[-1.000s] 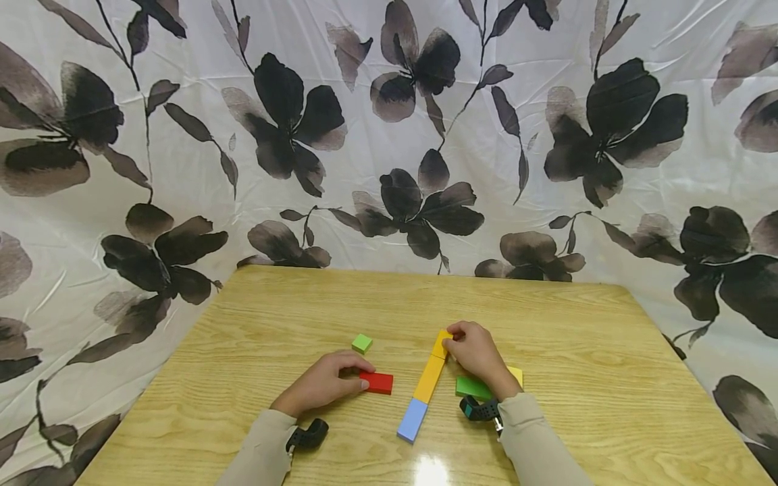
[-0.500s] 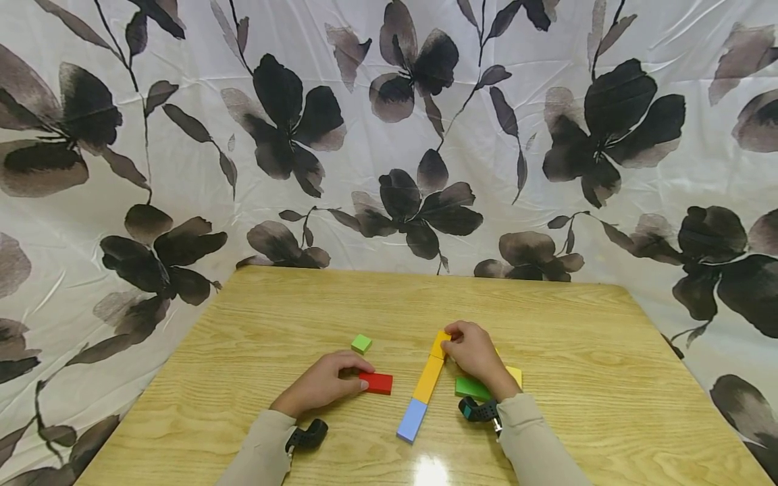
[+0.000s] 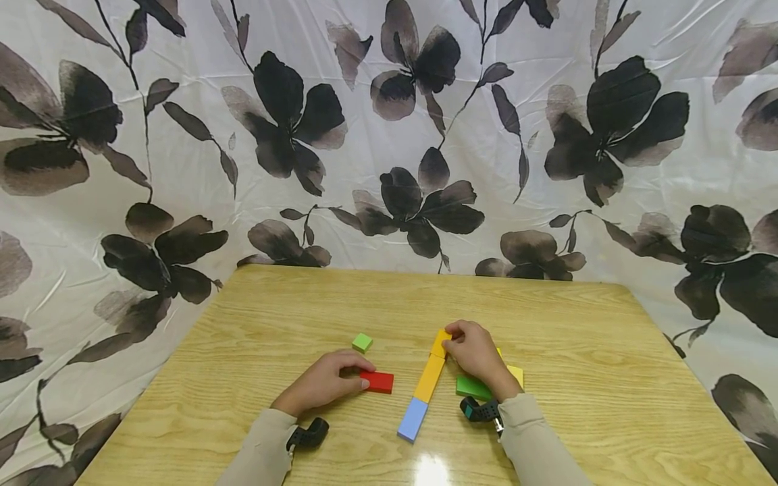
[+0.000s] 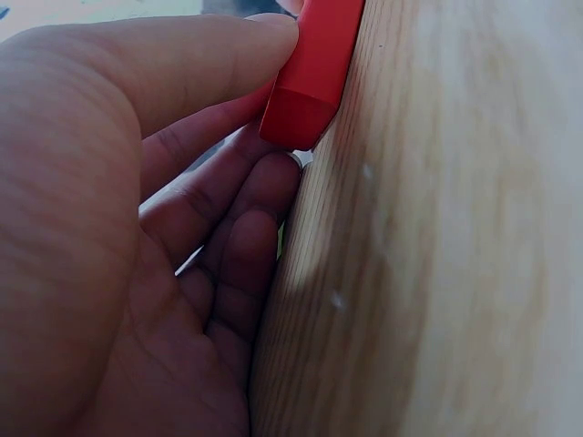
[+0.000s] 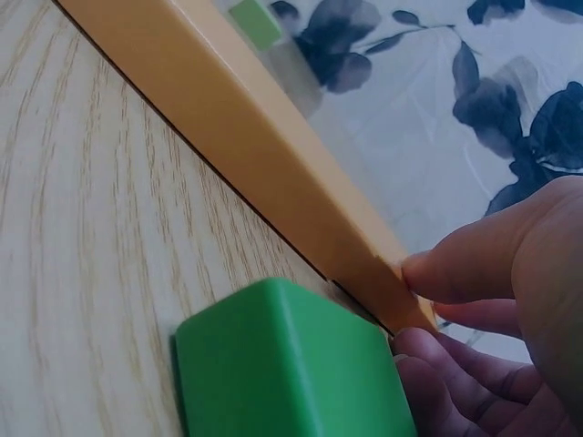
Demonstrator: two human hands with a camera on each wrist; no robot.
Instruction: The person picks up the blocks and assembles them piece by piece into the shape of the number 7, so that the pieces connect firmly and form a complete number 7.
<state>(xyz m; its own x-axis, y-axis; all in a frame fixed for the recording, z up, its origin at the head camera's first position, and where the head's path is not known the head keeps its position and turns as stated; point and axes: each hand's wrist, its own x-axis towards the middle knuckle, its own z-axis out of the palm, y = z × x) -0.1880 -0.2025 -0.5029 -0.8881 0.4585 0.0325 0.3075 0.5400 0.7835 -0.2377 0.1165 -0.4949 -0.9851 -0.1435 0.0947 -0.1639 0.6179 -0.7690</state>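
Note:
On the wooden table a row of blocks runs away from the person: a blue block [image 3: 412,420] nearest, a long orange block [image 3: 429,379] in the middle, a shorter orange block [image 3: 439,344] at the far end. That far block is pinched between the thumb and fingers of my right hand [image 3: 477,354]. In the right wrist view the two orange blocks [image 5: 246,127] lie end to end, with a thin seam between them. My left hand [image 3: 322,383] holds the left end of a red block [image 3: 380,382], thumb on its near side. The left wrist view shows this red block [image 4: 319,59] low over the wood.
Under the right forearm lies a green block [image 3: 471,387], with a yellow block [image 3: 516,375] partly hidden beside it. A small light green block [image 3: 361,342] sits beyond the left hand. Floral cloth [image 3: 340,223] hangs behind the table [image 3: 273,304].

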